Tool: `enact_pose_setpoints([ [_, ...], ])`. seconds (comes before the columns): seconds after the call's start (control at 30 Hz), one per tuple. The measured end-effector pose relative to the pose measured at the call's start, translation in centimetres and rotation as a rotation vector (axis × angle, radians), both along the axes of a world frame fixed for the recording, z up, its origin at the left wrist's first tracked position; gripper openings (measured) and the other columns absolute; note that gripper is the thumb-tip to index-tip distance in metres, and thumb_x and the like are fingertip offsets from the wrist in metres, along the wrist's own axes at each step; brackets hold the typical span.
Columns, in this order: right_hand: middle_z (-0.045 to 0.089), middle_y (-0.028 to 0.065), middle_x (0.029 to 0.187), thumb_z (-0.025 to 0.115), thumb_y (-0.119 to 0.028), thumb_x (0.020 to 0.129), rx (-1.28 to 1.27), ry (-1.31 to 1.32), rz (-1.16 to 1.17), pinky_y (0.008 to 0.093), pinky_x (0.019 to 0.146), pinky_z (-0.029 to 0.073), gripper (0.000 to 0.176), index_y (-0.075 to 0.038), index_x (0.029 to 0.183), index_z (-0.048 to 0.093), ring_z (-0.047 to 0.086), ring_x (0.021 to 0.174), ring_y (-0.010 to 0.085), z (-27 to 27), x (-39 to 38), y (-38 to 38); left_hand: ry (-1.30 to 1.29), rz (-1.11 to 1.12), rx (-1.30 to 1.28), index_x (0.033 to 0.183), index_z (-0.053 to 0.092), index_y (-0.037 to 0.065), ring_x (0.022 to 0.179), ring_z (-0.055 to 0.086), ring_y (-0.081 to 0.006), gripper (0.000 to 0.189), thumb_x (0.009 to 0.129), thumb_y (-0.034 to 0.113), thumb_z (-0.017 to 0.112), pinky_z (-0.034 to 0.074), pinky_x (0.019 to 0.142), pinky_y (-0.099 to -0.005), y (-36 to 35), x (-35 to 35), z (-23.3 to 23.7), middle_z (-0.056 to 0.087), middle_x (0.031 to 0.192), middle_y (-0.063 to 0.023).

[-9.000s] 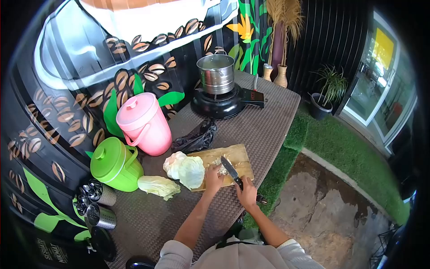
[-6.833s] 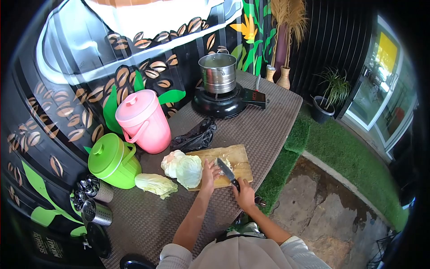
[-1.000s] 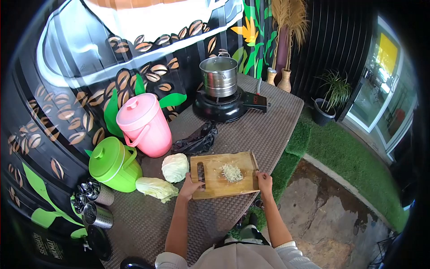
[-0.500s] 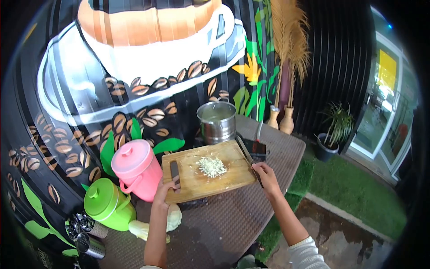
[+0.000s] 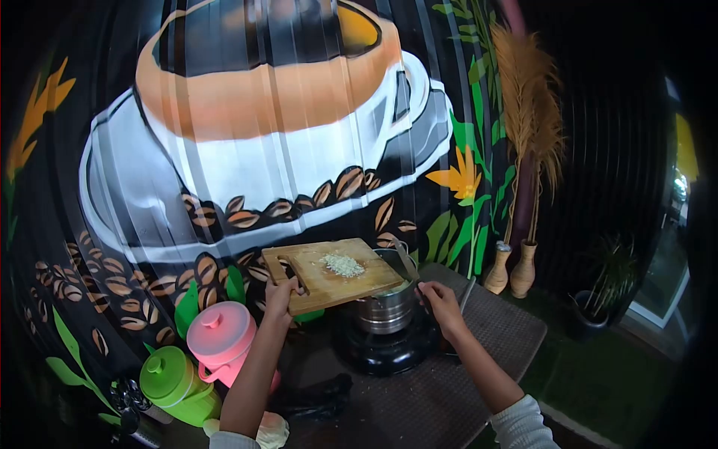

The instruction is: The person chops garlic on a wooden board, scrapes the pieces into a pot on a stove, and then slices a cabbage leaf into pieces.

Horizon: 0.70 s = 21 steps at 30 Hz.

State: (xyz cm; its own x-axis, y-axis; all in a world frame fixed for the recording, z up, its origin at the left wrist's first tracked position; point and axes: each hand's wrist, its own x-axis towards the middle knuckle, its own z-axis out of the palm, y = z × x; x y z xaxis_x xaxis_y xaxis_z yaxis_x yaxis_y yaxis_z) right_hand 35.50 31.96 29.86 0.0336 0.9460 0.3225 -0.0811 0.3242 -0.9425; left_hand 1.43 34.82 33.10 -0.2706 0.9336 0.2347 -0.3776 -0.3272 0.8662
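Note:
My left hand (image 5: 283,293) grips the handle end of a wooden cutting board (image 5: 318,283) and holds it in the air, tilted, above a steel pot (image 5: 386,311). A small pile of chopped cabbage (image 5: 342,263) lies on the board. My right hand (image 5: 441,303) is closed on a knife (image 5: 404,260), whose blade rests along the board's right edge, over the pot. The pot sits on a black stove (image 5: 385,350).
A pink lidded jug (image 5: 221,337) and a green lidded jug (image 5: 170,379) stand at the left on the brown table (image 5: 464,374). A black bag (image 5: 314,396) and a cabbage piece (image 5: 271,431) lie near me. Two vases (image 5: 511,269) stand at the far right corner.
Both hands have lifted the board off the table and carried it away from me, over the pot. The view has tilted up toward the painted wall.

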Motion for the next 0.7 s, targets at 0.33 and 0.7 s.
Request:
enact_pose_setpoints([
  [0.33,0.056,0.0114,0.056,0.061,-0.022,0.091,0.226,-0.277,-0.185,0.0324,0.05,0.043,0.025,0.003,0.091,0.058,0.055,0.048,0.0173,-2.9,-3.1,6.3,0.141,0.133,0.017,0.114,0.041,0.0,0.065,0.057,-0.0171,0.053,0.065,-0.014,0.053,0.047,0.049,-0.0267,6.5,2.7,-1.7,0.059,0.095,-0.0126],
  [0.7,0.059,0.0154,0.057,0.051,-0.021,0.095,0.538,-0.746,-0.208,0.0428,0.048,0.049,0.019,-0.003,0.094,0.045,0.062,0.054,0.0349,-1.0,-12.9,4.1,0.321,0.277,0.089,0.114,0.042,0.002,0.061,0.057,-0.0163,0.053,0.065,-0.013,0.055,0.048,0.048,-0.0257,4.3,7.1,0.4,0.056,0.095,-0.0096],
])
